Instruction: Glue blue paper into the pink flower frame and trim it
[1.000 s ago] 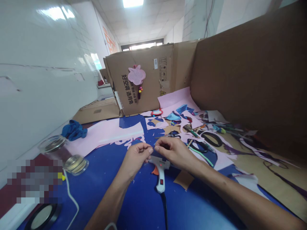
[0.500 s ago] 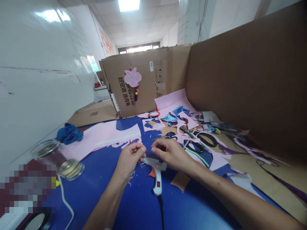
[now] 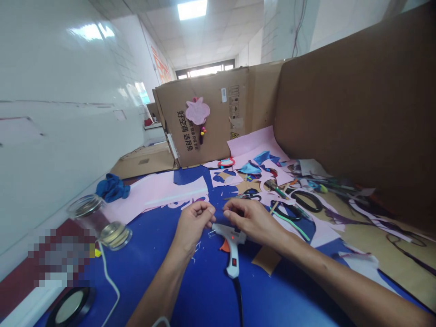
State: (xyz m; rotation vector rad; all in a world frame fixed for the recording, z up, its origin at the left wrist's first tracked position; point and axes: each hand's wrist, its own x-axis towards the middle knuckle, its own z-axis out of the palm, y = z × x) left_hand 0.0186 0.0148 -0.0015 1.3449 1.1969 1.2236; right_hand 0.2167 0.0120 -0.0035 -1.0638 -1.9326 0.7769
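My left hand [image 3: 192, 227] and my right hand [image 3: 252, 220] hover above a blue work surface [image 3: 200, 290], fingertips pinched and a small gap between them. Nothing held shows in either pinch, though something very thin could escape notice. Just below the gap, a white hot glue gun [image 3: 231, 245] rests with its red light on and a black cord [image 3: 238, 306] trailing toward me. An orange scrap [image 3: 224, 247] pokes out beside the gun, and a tan felt piece [image 3: 266, 260] lies under my right wrist.
Cardboard walls [image 3: 350, 113] rise at the back and right. Pink sheets [image 3: 153, 195], scissors [image 3: 250, 196], black rings [image 3: 304, 201] and scattered cut pieces cover the far surface. Glass jars [image 3: 98, 222], a blue cloth [image 3: 112, 188] and a white cord [image 3: 109, 272] lie to the left.
My fingertips were almost touching a second ago and now stand slightly apart. The whole view has shifted a little with my head, and the glue gun has stayed in place.
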